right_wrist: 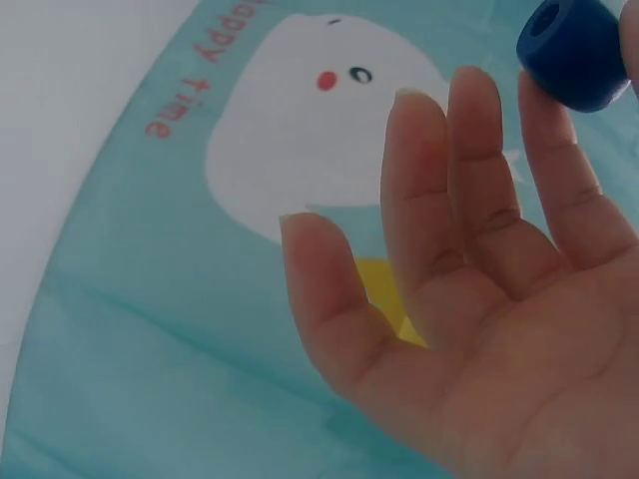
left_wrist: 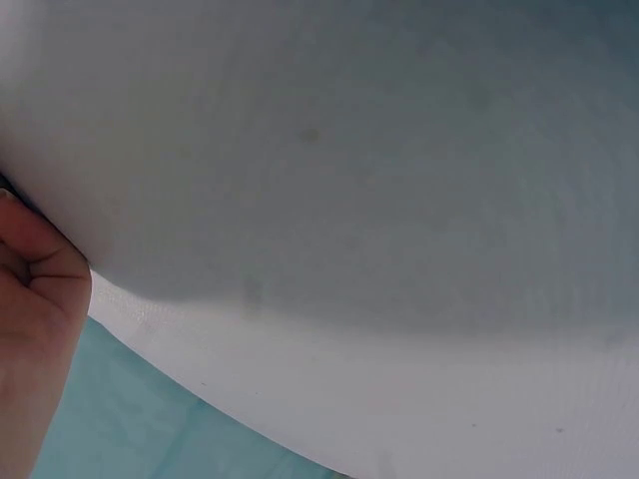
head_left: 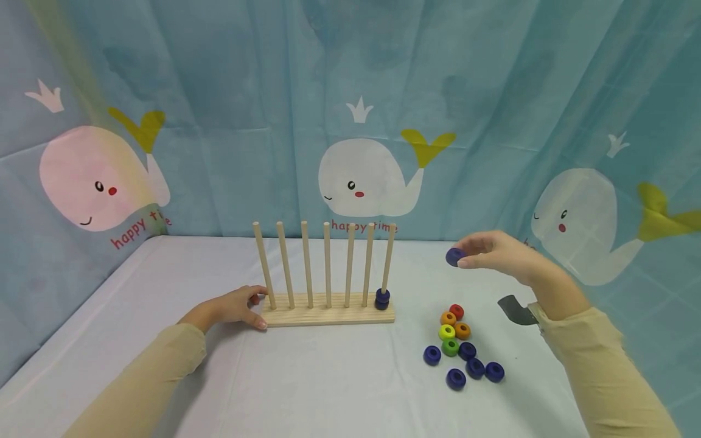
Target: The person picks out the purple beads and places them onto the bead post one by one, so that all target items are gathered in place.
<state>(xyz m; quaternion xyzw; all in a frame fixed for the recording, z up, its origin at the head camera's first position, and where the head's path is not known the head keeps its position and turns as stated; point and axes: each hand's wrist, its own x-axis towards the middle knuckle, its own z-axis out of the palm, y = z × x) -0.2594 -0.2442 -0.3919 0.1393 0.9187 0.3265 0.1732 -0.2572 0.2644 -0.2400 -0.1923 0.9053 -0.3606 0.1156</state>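
Right hand (head_left: 495, 252) pinches blue bead (head_left: 454, 257), apparently mid-transfer; left hand (head_left: 237, 307) grips left end of peg rack (head_left: 328, 316). Next likely: centre bead above rightmost peg (head_left: 388, 258).

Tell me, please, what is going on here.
A person's right hand holds a dark blue bead in the air, to the right of a wooden peg rack. The left hand grips the rack's left end. Two dark blue beads sit on the rightmost peg; the other six pegs are bare. Ten loose beads, in red, orange, yellow, green and dark blue, lie on the table.
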